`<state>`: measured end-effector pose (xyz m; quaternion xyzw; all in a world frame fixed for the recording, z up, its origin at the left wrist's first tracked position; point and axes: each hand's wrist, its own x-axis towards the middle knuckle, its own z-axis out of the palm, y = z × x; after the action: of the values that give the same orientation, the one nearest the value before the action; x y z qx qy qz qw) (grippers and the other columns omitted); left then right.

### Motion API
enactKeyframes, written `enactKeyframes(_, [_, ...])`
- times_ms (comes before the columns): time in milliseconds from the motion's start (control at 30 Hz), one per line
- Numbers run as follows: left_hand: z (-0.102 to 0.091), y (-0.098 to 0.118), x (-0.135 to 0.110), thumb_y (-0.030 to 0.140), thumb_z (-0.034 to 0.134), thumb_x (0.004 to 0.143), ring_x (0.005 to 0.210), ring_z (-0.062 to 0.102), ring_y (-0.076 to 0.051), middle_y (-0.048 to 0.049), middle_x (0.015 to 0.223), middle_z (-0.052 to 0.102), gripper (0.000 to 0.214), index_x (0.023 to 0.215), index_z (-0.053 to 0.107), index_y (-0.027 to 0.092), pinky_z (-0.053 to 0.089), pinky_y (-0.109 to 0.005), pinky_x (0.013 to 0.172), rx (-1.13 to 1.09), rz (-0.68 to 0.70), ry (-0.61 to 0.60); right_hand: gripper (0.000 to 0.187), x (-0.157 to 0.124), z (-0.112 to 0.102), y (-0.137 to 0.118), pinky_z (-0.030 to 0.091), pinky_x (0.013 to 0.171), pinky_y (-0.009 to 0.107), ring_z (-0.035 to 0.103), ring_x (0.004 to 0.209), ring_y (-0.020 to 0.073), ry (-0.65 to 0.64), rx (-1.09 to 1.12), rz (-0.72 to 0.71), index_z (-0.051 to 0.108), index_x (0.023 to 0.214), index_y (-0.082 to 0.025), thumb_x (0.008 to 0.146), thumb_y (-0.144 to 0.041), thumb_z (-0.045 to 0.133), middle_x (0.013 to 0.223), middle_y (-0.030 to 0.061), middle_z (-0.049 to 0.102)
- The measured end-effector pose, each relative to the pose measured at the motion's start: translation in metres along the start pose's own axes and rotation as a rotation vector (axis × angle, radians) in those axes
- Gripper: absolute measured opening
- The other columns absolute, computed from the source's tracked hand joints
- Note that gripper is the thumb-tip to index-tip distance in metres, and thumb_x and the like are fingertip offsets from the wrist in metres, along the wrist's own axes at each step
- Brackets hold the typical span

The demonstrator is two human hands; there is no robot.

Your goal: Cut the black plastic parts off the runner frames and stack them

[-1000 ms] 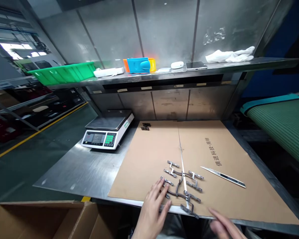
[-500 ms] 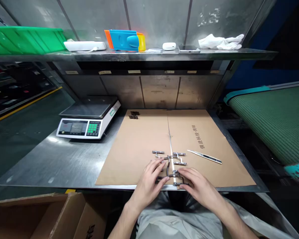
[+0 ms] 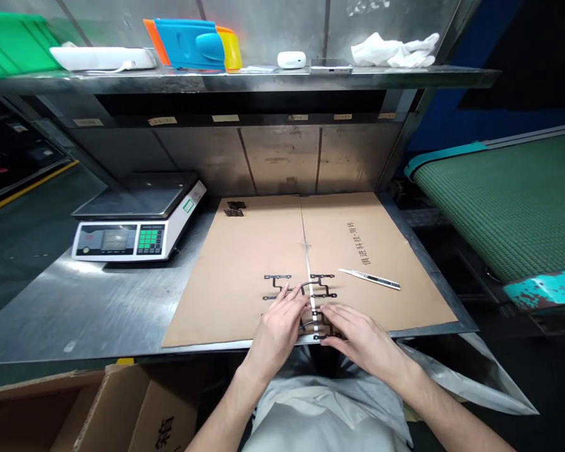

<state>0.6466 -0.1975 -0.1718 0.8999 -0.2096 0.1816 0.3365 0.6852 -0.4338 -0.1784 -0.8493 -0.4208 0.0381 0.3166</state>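
Left hand (image 3: 277,334) on metal brackets (image 3: 277,277), cardboard box (image 3: 136,408) below

I see through one head-worn camera, facing forward and down. It sits near the left hand (image 3: 277,333), right hand (image 3: 362,336) and table (image 3: 75,301).

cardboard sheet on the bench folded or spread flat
Spread flat: the cardboard sheet lies open across the steel bench, with its centre seam showing.

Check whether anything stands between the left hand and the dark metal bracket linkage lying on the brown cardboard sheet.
Nothing visible does: the left hand is already at the dark metal bracket linkage, with no other object between them on the brown cardboard sheet.
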Motion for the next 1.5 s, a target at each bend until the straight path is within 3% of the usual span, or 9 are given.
enactKeyframes(267, [-0.017, 0.013, -0.019, 0.003, 0.048, 0.103, 0.142, 0.055, -0.023, -0.005, 0.131, 0.074, 0.032, 0.125, 0.061, 0.021, 0.039, -0.05, 0.127, -0.094, -0.081, 0.061, 0.055, -0.007, -0.021, -0.023, 0.054, 0.114, 0.043, 0.061, 0.133, 0.0261, -0.052, 0.096, -0.069, 0.045, 0.15, -0.02, 0.1, -0.027, 0.066, 0.142, 0.0128, 0.064])
enactKeyframes(600, [-0.006, 0.014, -0.035, 0.009, 0.048, 0.105, 0.142, 0.055, -0.026, -0.0063, 0.13, 0.075, 0.023, 0.114, 0.064, 0.023, 0.034, -0.054, 0.129, -0.255, -0.243, 0.096, 0.055, -0.009, -0.015, -0.023, 0.053, 0.114, 0.043, 0.061, 0.132, 0.0259, -0.066, 0.149, -0.072, 0.046, 0.149, -0.021, 0.099, -0.026, 0.068, 0.14, 0.013, 0.065])
enactKeyframes(867, [-0.002, 0.013, -0.041, 0.014, 0.048, 0.106, 0.139, 0.058, -0.027, -0.0054, 0.127, 0.076, 0.02, 0.107, 0.065, 0.023, 0.035, -0.053, 0.128, -0.304, -0.295, 0.147, 0.055, -0.01, -0.012, -0.026, 0.054, 0.113, 0.042, 0.061, 0.132, 0.0258, -0.05, 0.174, -0.085, 0.048, 0.148, -0.02, 0.098, -0.027, 0.07, 0.138, 0.013, 0.066])
enactKeyframes(1200, [0.005, 0.016, -0.044, 0.021, 0.046, 0.107, 0.133, 0.063, -0.031, -0.0067, 0.118, 0.079, 0.021, 0.098, 0.065, 0.022, 0.039, -0.058, 0.123, -0.332, -0.379, 0.21, 0.059, -0.009, -0.012, -0.029, 0.053, 0.113, 0.041, 0.062, 0.131, 0.0251, -0.045, 0.276, -0.047, 0.046, 0.151, -0.026, 0.098, -0.032, 0.07, 0.139, 0.0099, 0.066])
enactKeyframes(1333, [0.001, 0.019, -0.041, 0.019, 0.045, 0.107, 0.134, 0.063, -0.029, -0.0054, 0.114, 0.078, 0.022, 0.103, 0.066, 0.022, 0.039, -0.056, 0.124, -0.299, -0.372, 0.214, 0.058, -0.009, -0.016, -0.03, 0.053, 0.114, 0.042, 0.061, 0.133, 0.026, -0.044, 0.202, -0.067, 0.046, 0.152, -0.023, 0.099, -0.032, 0.069, 0.141, 0.0116, 0.065])
enactKeyframes(1500, [-0.014, 0.027, -0.035, 0.011, 0.048, 0.105, 0.139, 0.059, -0.025, -0.0035, 0.113, 0.075, 0.02, 0.108, 0.064, 0.022, 0.039, -0.052, 0.127, -0.17, -0.268, 0.129, 0.057, -0.007, -0.021, -0.031, 0.056, 0.111, 0.045, 0.06, 0.132, 0.0285, -0.091, 0.032, -0.095, 0.046, 0.152, -0.02, 0.099, -0.029, 0.067, 0.14, 0.0139, 0.065])
